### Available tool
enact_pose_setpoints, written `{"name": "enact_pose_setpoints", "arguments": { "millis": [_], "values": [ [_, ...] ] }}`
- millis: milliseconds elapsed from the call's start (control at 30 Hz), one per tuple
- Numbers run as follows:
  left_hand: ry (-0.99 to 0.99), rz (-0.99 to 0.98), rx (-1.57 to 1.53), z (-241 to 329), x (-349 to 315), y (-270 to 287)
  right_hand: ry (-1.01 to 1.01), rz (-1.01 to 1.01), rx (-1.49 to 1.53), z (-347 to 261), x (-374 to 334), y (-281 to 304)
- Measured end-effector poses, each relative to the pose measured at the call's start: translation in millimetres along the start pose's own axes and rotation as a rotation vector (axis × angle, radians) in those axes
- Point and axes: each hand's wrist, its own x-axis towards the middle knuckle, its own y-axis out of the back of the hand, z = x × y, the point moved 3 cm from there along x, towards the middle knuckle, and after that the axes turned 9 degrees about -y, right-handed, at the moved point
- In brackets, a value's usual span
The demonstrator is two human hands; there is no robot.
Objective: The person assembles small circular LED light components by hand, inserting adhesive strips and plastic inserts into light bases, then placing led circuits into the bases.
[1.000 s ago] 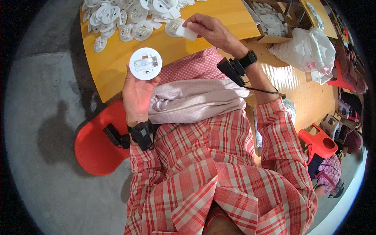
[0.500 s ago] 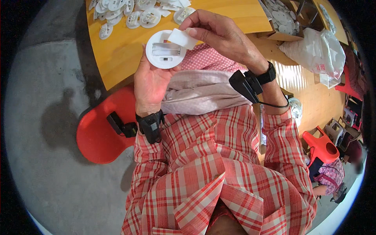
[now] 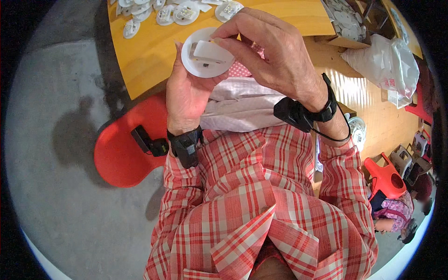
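Observation:
My left hand [image 3: 189, 95] holds a round white plastic housing [image 3: 198, 70] from below, thumb at its left edge and fingers under it. A small dark switch shows in its face. Over the battery compartment lies a white rectangular cover [image 3: 205, 49], slightly tilted and hiding most of the opening. My right hand [image 3: 277, 56] is closed at the cover's upper right corner, thumb and index finger pinching there. Both wrists carry black strapped devices.
Several similar white round pieces [image 3: 186, 13] lie on the yellow wooden table [image 3: 135, 60]. A cardboard box [image 3: 347, 43] of white parts and a plastic bag [image 3: 385, 63] stand at the right. A red stool [image 3: 126, 158] is at my left. Another person [image 3: 394, 214] is at the far right.
The cover has moved left and down from the housing's upper right edge onto the battery compartment. My right hand has moved with it, and the housing now looks more tilted.

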Motion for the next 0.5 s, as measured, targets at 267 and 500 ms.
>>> {"name": "enact_pose_setpoints", "arguments": {
  "millis": [267, 500],
  "values": [
    [0.016, -0.009, 0.010, 0, 0, 0, 0.018, 0.050, -0.050, -15, 5, -1],
    [0.019, -0.018, -0.008, -3, 1, -3, 0.016, 0.058, -0.023, -12, 1, -4]
  ]
}}
